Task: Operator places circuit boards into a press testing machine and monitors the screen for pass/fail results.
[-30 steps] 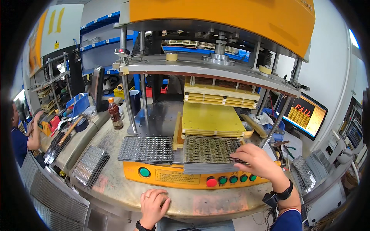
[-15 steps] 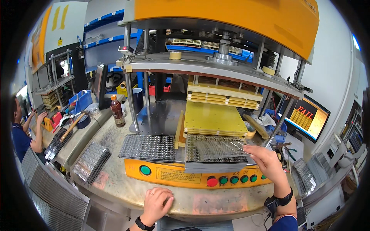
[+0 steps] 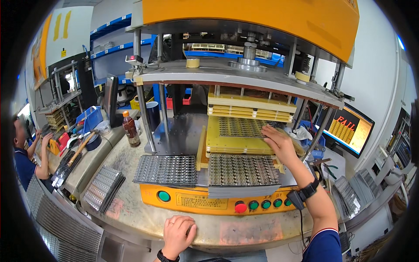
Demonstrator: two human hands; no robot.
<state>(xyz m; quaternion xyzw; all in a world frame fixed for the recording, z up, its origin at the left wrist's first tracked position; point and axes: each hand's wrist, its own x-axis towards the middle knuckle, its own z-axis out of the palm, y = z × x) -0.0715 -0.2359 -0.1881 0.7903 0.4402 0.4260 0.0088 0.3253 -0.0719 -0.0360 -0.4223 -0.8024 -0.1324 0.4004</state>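
Note:
My right hand (image 3: 277, 142) reaches into the press and pinches the right edge of a thin perforated circuit panel (image 3: 241, 126). That panel lies over the yellow fixture plate (image 3: 216, 142), under the raised yellow upper fixture (image 3: 248, 109). In front of the fixture sits a stack of similar panels (image 3: 243, 171), with another stack (image 3: 166, 169) to its left. My left hand (image 3: 179, 235) rests on the front of the bench, its fingers curled together and nothing seen in them.
Push buttons, among them a red one (image 3: 240, 207), line the orange press front (image 3: 205, 201). Metal posts (image 3: 146, 118) flank the fixture. A brown bottle (image 3: 130, 129) and a further panel stack (image 3: 103, 188) stand left. A monitor (image 3: 349, 130) and pliers (image 3: 330, 171) are right. Another person (image 3: 27, 153) works far left.
My right hand has moved forward with a panel, from above the front stack to over the yellow fixture plate. The left hand has stayed on the bench.

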